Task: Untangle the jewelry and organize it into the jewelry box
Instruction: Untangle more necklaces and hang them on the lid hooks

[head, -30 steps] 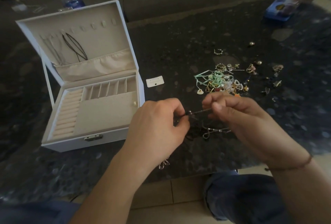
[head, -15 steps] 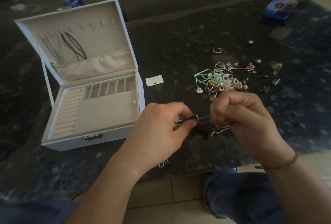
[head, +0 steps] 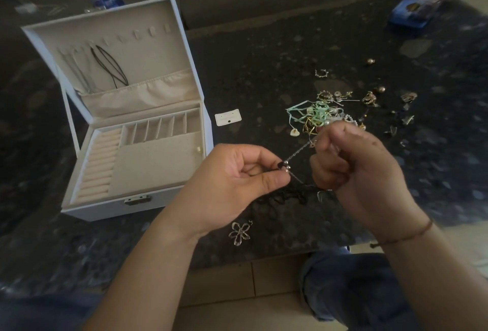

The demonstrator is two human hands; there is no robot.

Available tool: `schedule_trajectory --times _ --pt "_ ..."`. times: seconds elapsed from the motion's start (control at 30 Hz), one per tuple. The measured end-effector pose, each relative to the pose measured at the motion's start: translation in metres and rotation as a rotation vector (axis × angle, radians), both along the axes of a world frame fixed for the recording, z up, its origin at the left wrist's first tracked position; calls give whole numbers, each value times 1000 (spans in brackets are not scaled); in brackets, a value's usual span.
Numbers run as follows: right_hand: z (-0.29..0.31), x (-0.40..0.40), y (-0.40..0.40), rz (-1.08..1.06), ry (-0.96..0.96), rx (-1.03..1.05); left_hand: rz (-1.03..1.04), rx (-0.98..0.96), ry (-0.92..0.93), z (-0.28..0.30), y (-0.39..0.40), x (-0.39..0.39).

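The open white jewelry box point(head: 111, 198) sits left on the worktop point(head: 264, 47). Your left hand point(head: 232, 185) pinches the beaded chain point(head: 297, 155); your right hand point(head: 356, 169) grips its other end. The tangled jewelry pile point(head: 322, 116) lies just beyond.

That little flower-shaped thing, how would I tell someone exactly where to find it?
Start at the open white jewelry box on the dark table, then look right, just below the person's left hand. The flower pendant lies there alone: a silver wire outline of looped petals, far from the tangled pile.
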State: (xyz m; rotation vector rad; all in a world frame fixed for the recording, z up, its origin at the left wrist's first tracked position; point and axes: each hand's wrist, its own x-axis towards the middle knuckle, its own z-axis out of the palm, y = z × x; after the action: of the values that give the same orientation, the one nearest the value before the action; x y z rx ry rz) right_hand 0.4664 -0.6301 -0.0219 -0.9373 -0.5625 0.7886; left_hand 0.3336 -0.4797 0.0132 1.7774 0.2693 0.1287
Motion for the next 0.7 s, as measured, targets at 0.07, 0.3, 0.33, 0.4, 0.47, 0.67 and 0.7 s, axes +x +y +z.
schedule_trajectory --times 0.07,0.3,0.33,0.4,0.47,0.67,0.7 --pt "2 -1 0 -19 -23 -51 -34 78 40 0 1 0" --pt "5 -5 -1 93 -207 -69 -131 437 280 4 -3 1" --pt "6 -5 -1 135 -266 -85 -125 500 306 3 -3 2" --pt "7 -5 -3 204 -391 -140 -114 585 340 1 -3 4" --pt "8 -3 -6 260 -436 -160 -100 627 353 0 -2 4" --pt "6 4 -10 219 -309 -37 64 475 259 -10 7 4" --pt "6 6 -11 194 -242 -1 112 410 223 -11 9 5"
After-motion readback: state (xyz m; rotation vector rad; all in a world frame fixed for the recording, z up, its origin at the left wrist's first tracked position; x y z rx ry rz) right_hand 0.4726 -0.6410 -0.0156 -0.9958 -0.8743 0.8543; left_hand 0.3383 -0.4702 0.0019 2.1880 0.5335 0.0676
